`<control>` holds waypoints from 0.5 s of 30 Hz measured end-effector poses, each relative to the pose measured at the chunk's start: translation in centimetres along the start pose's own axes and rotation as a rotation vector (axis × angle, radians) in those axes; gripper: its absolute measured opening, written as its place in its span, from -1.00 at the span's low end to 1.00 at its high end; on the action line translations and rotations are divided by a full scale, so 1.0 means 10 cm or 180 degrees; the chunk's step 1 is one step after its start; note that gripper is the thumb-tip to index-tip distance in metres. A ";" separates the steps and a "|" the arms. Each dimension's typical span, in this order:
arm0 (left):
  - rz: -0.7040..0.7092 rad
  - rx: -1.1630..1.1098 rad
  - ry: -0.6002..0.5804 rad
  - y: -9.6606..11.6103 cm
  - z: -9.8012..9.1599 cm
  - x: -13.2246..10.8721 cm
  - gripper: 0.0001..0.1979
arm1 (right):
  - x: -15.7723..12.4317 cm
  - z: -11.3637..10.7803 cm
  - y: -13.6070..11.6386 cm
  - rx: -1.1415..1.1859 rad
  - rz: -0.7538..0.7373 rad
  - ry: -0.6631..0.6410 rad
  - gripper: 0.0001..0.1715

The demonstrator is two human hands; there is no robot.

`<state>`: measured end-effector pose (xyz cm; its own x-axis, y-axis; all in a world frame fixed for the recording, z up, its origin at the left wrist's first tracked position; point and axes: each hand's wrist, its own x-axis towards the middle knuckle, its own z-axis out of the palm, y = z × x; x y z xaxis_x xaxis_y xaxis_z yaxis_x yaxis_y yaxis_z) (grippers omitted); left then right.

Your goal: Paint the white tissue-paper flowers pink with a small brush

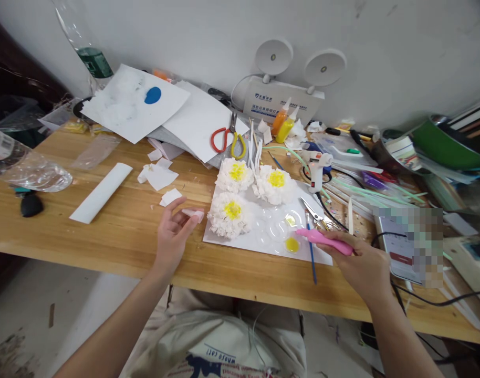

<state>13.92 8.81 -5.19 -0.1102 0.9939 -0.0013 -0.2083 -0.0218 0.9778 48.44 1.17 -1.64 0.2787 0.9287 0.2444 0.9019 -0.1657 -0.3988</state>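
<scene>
My right hand point(360, 262) is closed around a pink squeeze bottle point(334, 243), its tapered tip pointing left over a clear plastic paint palette point(269, 231). Yellow paint point(292, 244) fills one well and lies thinly in another. At the left, my left hand point(173, 228) pinches a small whitish piece point(192, 213), possibly folded tissue. Beside it on a white sheet point(240, 245) rest three ruffled white paper flowers point(229, 223) with yellow centres. A blue paintbrush point(312, 262) lies under the pink bottle's tip, near silver scissors point(311, 209).
A rolled white paper point(101, 193) and paper scraps point(161, 176) lie left. Behind are red-and-yellow-handled scissors point(228, 140), orange and yellow bottles point(286, 128) and a glue gun point(316, 170). A phone point(399, 257) and cables lie right; a water bottle point(31, 165) is far left.
</scene>
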 end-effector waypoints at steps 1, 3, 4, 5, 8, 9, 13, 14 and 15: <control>0.0005 0.0008 0.0005 0.00 0.00 0.00 -0.49 | 0.00 0.00 0.00 -0.0014 -0.0022 0.0003 -0.51; 0.0026 0.0020 0.0004 0.00 0.00 0.00 -0.49 | 0.00 0.01 0.01 -0.0050 -0.0064 0.0009 -0.54; 0.0029 0.0026 0.0003 0.00 0.01 0.00 -0.49 | -0.01 0.01 0.00 -0.0063 -0.0078 0.0012 -0.55; 0.0022 0.0030 0.0005 0.00 0.01 0.00 -0.48 | -0.01 0.01 0.00 -0.0066 -0.0087 0.0020 -0.55; 0.0001 0.0010 0.0011 0.01 0.02 0.00 -0.48 | 0.00 0.01 0.00 0.0002 -0.0111 0.0094 -0.50; 0.0003 -0.0002 0.0010 0.01 0.02 0.01 -0.48 | 0.00 0.01 0.00 0.0040 -0.0111 0.0116 -0.50; 0.0026 -0.0024 -0.0004 0.00 0.02 0.00 -0.49 | -0.01 0.02 0.01 0.0180 0.0013 0.0114 -0.52; 0.0032 -0.0030 -0.0007 -0.01 0.01 0.00 -0.50 | -0.01 0.02 0.02 0.0216 0.0062 0.0123 -0.53; 0.0038 -0.0037 -0.0012 -0.01 0.01 0.00 -0.50 | -0.02 0.02 0.03 0.0254 0.0113 0.0131 -0.54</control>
<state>14.02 8.80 -5.26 -0.1092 0.9940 0.0113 -0.2183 -0.0350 0.9753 48.55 1.04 -2.00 0.3248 0.9080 0.2645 0.8626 -0.1697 -0.4766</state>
